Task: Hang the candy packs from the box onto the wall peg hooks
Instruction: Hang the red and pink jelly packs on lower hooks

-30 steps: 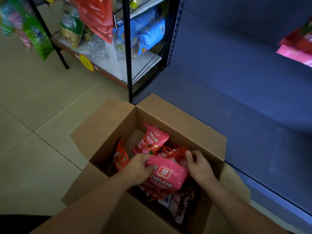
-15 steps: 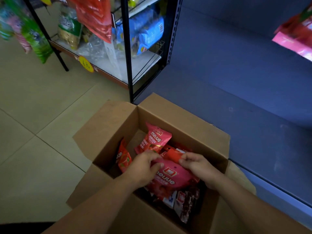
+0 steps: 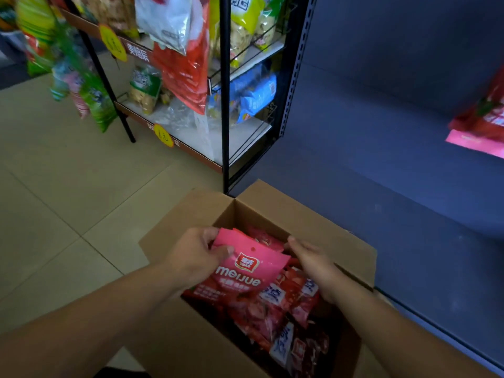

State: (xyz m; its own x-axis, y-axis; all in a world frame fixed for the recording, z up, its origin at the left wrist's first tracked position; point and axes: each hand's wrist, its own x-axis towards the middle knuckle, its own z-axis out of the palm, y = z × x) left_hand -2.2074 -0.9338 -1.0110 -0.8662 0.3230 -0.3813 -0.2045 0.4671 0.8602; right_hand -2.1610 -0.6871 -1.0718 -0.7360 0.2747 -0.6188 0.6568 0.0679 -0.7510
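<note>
Gripping the pink candy pack [image 3: 246, 268] by its upper left corner, the left hand [image 3: 195, 257] has its thumb on the front and its fingers curled behind. Half a second ago both hands pinched this pack low in the box [image 3: 275, 210]; now it is raised among the others and lies flat, its hang hole showing just right of the thumb. The right hand [image 3: 313, 264] has let go: its fingers are straight and loosely spread, just beside the pack's right corner, over the red packs [image 3: 272, 317] in the box. More packs [image 3: 482, 124] hang on the blue wall [image 3: 381, 105], well up and right of those fingers.
</note>
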